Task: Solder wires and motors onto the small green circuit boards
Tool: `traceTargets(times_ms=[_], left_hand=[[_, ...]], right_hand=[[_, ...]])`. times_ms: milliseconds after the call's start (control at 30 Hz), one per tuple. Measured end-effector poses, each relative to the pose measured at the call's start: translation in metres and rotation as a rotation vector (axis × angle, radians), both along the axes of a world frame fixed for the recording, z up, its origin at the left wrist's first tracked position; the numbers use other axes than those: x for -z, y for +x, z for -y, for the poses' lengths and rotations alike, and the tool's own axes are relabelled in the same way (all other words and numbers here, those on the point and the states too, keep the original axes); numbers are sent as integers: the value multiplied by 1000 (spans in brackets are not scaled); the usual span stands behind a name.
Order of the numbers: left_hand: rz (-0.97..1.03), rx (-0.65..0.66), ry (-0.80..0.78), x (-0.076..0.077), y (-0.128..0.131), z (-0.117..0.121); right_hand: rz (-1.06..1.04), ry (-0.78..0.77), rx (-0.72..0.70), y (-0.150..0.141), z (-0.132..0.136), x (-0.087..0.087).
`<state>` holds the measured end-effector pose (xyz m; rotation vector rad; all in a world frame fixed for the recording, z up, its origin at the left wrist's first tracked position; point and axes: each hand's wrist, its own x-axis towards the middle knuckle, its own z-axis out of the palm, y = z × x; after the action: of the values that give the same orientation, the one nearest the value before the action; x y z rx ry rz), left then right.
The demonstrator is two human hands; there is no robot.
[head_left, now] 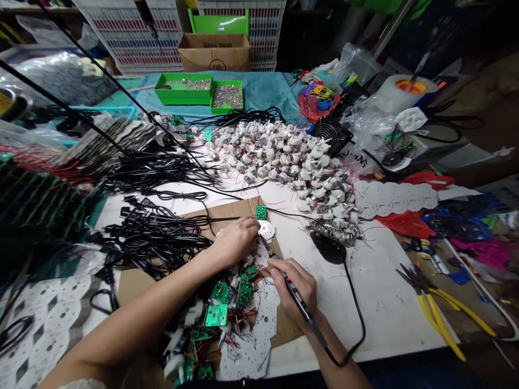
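From here I see the right hand [298, 286] with its fingers clamped on a soldering iron [299, 302], tip by a white board [266, 230] over cardboard [279, 319]; the left hand [237, 241] bends beside it (whether its fingers pinch anything, I cannot tell)

Legible marking is limited to an "M" within the oval mark on the box [197, 58], top centre, its adjoining letters uncertain; small print on its upper edge and black lettering on the plastic [370, 134], right of centre, are unreadable.
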<state>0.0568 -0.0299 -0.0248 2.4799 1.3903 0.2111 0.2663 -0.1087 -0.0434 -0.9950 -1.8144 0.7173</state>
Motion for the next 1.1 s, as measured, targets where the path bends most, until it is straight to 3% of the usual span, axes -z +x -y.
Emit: traceTargets(times_ms=[800,1100], left_hand=[[44,11,14,0,-2,-1],[61,15,13,2,-2,-1]], right_hand=[[63,64,-37,-2,0,-1],[-78,-180,110,-1,0,0]])
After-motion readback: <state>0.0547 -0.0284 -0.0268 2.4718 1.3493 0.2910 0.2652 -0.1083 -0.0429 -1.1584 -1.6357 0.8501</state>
